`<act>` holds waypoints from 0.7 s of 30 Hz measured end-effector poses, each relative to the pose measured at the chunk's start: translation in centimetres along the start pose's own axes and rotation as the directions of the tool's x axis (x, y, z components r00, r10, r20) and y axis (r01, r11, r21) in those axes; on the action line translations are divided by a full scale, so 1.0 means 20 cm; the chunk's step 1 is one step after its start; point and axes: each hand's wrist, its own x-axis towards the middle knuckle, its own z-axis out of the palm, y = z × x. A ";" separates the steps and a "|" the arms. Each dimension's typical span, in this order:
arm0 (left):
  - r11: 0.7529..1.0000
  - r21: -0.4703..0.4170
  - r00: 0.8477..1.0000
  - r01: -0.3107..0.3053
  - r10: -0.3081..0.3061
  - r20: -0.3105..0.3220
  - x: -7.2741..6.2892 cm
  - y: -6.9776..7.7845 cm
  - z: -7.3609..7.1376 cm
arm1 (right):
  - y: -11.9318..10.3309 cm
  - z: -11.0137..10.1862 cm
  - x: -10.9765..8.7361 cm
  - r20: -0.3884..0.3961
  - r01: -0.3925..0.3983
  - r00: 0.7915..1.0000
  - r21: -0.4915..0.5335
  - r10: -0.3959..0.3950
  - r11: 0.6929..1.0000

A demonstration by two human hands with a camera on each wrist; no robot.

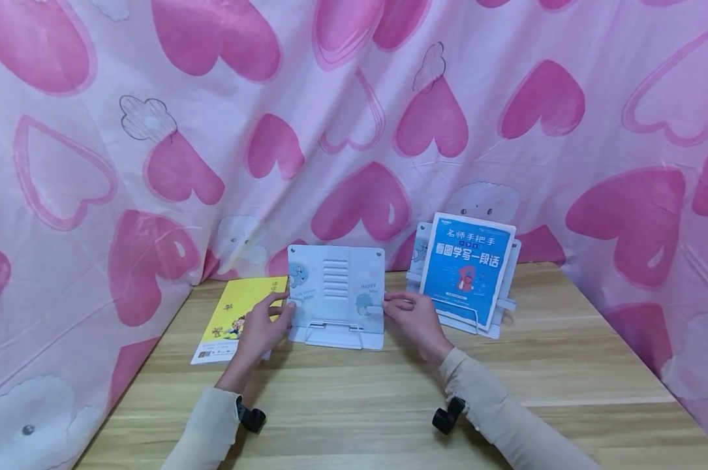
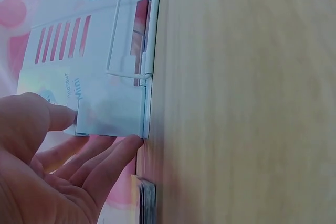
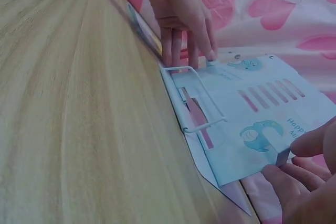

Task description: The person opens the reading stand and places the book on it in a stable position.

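Note:
A pale blue book stand with slots, cartoon dinosaur prints and a wire page holder stands upright on the table. My left hand pinches its left edge at the side tab, thumb in front and fingers behind, as the left wrist view shows. At the opposite edge my right hand pinches the other side tab between thumb and fingers. A yellow book lies just left of the stand, partly covered by my left hand.
To the right, a second book stand bears a blue book leaning back behind its wire. A pink heart-patterned curtain hangs behind the wooden table.

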 end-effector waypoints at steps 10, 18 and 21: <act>1.000 0.007 1.000 -0.008 0.008 -0.001 0.00 -0.01 0.00 | 0.00 0.02 -0.05 -0.061 0.164 0.981 -0.241 -0.184 0.957; 1.000 0.002 1.000 0.008 -0.008 -0.009 -0.02 0.01 -0.01 | 0.03 0.06 -0.05 0.014 0.205 0.978 -0.192 -0.207 0.960; 1.000 0.009 1.000 0.013 -0.013 -0.016 -0.01 0.01 -0.01 | 0.04 0.07 -0.04 0.053 0.193 0.981 -0.173 -0.186 0.966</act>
